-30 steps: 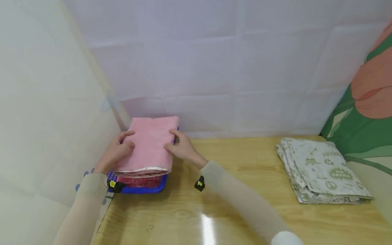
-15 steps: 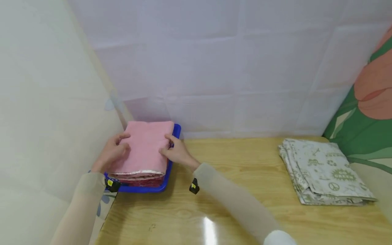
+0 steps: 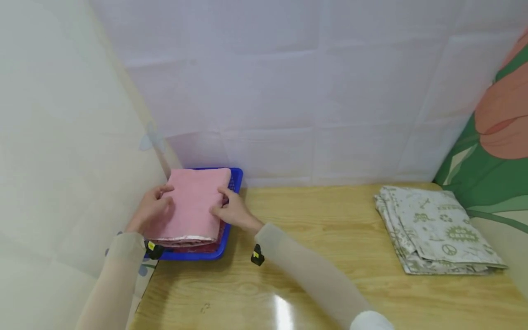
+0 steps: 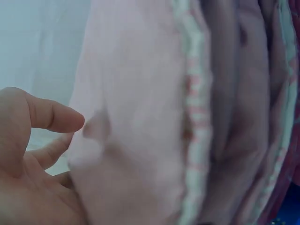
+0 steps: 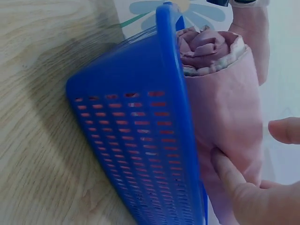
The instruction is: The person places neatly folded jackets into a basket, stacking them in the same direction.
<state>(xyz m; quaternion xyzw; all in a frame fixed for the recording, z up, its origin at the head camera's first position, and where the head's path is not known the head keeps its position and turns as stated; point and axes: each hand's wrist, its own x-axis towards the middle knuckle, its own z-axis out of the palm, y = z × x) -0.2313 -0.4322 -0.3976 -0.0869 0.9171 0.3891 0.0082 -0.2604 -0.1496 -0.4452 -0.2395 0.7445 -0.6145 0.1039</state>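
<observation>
A folded pink cloth with a white-trimmed front edge lies on top of a red cloth inside a blue plastic basket. My left hand holds the pink cloth's left edge; its fingertips meet the fabric in the left wrist view. On the opposite edge, my right hand holds the cloth. In the right wrist view one of its fingers presses into the cloth's side while the thumb stands over the top. Pink and red fabric shows through the basket's slotted wall.
A folded white cloth with green print lies at the table's right side. The basket stands in the back left corner, close to the left wall and the pale back wall. Underneath is a wood-grain table.
Both hands have lowered the pink cloth and shifted it slightly left and toward me, down into the basket. More of the basket's back and right rim now shows.
</observation>
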